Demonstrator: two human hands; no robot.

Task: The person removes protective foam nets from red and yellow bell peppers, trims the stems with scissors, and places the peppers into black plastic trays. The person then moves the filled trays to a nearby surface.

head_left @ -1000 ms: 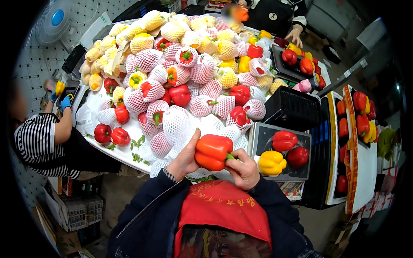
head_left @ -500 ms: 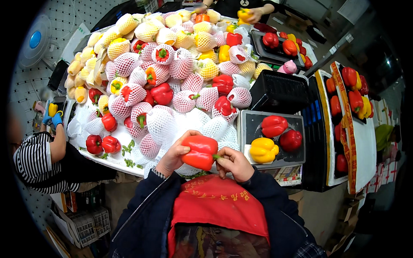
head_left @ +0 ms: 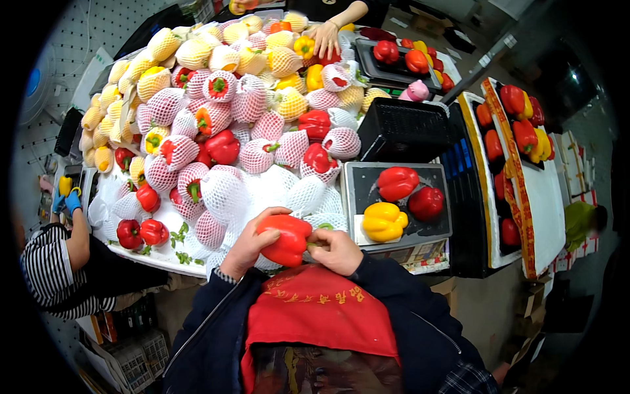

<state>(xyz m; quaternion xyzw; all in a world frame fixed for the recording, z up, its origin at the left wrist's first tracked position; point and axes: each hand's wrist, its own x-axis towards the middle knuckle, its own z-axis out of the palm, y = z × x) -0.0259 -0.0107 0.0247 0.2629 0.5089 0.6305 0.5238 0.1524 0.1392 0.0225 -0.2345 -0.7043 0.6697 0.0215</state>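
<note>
The desk point(head_left: 172, 262) carries heaped peppers point(head_left: 252, 98). Your left hand point(head_left: 248, 245) curls its grip round a red pepper point(head_left: 285, 240) near the front edge; your right hand point(head_left: 337, 251) pinches at its stem end. You're apparently handling the stem; next calls for steady left support.

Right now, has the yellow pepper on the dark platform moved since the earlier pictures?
No. Against the dark platform, the yellow pepper stays at the near left corner; both shift left and slightly up in the picture together.
</note>
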